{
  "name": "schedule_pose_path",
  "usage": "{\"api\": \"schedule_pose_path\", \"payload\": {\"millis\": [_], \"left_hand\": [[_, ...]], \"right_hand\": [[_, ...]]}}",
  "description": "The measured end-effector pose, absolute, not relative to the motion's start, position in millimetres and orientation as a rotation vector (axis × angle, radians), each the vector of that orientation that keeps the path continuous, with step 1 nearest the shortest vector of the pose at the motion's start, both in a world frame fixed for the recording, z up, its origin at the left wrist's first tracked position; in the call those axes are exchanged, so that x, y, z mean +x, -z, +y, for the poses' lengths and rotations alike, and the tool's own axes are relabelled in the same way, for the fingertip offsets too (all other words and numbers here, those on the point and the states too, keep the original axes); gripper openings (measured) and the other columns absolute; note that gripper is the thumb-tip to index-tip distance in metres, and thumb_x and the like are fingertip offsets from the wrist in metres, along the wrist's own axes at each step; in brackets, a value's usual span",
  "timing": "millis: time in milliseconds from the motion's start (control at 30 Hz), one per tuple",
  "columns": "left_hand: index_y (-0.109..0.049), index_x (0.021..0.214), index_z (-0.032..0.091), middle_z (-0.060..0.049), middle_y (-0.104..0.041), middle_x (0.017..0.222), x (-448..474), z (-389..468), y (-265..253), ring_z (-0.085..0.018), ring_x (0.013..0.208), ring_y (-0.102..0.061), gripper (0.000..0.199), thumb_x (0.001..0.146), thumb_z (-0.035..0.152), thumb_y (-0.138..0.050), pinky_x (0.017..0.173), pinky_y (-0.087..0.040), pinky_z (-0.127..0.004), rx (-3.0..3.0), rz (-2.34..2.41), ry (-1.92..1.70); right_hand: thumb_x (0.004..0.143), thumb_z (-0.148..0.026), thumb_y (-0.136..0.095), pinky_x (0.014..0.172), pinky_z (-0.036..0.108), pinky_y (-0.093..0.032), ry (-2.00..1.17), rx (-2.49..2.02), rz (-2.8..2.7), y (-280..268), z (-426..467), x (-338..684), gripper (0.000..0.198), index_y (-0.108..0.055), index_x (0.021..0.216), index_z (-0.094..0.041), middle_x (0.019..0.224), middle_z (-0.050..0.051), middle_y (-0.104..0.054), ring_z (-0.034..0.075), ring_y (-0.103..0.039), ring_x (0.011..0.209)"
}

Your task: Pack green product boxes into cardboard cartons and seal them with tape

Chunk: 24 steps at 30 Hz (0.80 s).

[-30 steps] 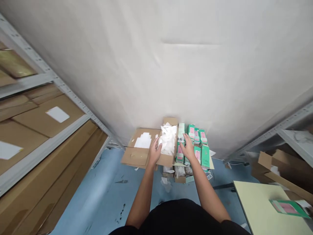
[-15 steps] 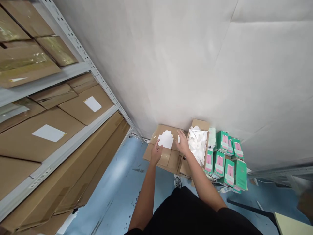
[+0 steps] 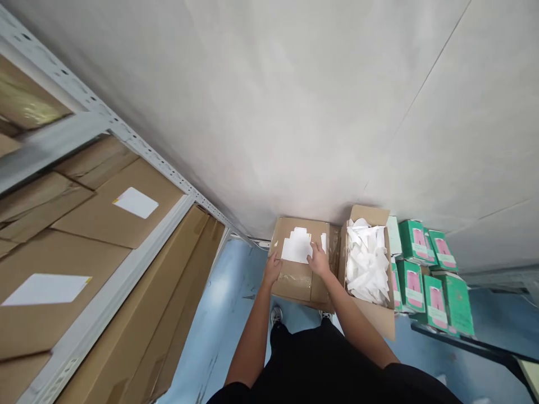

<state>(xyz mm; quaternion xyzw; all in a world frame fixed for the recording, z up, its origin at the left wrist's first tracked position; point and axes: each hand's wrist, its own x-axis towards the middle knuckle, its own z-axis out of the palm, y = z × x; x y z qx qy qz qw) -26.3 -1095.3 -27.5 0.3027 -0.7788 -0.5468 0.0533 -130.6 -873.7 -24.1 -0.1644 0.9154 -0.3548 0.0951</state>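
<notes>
A closed cardboard box (image 3: 295, 287) stands in front of me against the wall, clear tape across its top. White labels (image 3: 296, 247) with a stepped outline lie on its upper face. My left hand (image 3: 273, 268) rests at the left edge of this box, fingers a little apart. Over the top, beside the right edge of the labels, is my right hand (image 3: 319, 261), with thumb and forefinger apart and their tips at the white paper. Neither hand visibly grips anything.
Right of the box stands an open carton (image 3: 391, 275) filled with crumpled white paper (image 3: 366, 261). Several green-and-pink boxes (image 3: 435, 303) are stacked beyond it. A metal shelf rack (image 3: 168, 221) with large cartons (image 3: 90, 210) rises on the left. A grey wall (image 3: 295, 112) is ahead.
The view has shifted, and the shelf now looks closer. My right hand has moved from the box's right side in over the labels. My left hand has gone from the labels to the left edge.
</notes>
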Motion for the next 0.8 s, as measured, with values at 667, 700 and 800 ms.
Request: {"api": "schedule_pose_path", "payload": {"millis": [667,700,800], "left_hand": [[-0.071,0.111,0.019,-0.009,-0.077,0.103,-18,-1193,66,-0.024,0.101,-0.072,0.035,0.075,0.02,-0.072,0.098,-0.053,-0.038,0.788,-2.439,2.098],[-0.071,0.108,0.019,-0.009,-0.077,0.102,-16,-1192,55,-0.023,0.099,-0.072,0.035,0.074,0.022,-0.074,0.096,-0.053,-0.038,0.729,-2.368,2.191],[-0.07,0.106,0.019,-0.009,-0.077,0.105,-7,-1187,16,-0.023,0.1,-0.071,0.036,0.071,0.026,-0.078,0.095,-0.053,-0.037,0.498,-2.118,2.5]], "right_hand": [[0.082,-0.023,-0.061,0.125,0.056,-0.023,0.529,0.171,2.352,117,-892,-9,0.092,-0.025,0.166,-0.022,0.175,0.014,-0.018,0.036,-0.011,0.161],[0.083,-0.026,-0.061,0.126,0.054,-0.022,0.597,0.179,2.359,117,-890,-7,0.09,-0.026,0.166,-0.021,0.173,0.014,-0.023,0.034,-0.013,0.162],[0.086,-0.039,-0.061,0.127,0.05,-0.024,0.893,0.265,2.398,115,-887,6,0.085,-0.032,0.164,-0.022,0.169,0.012,-0.034,0.031,-0.019,0.161]]}}
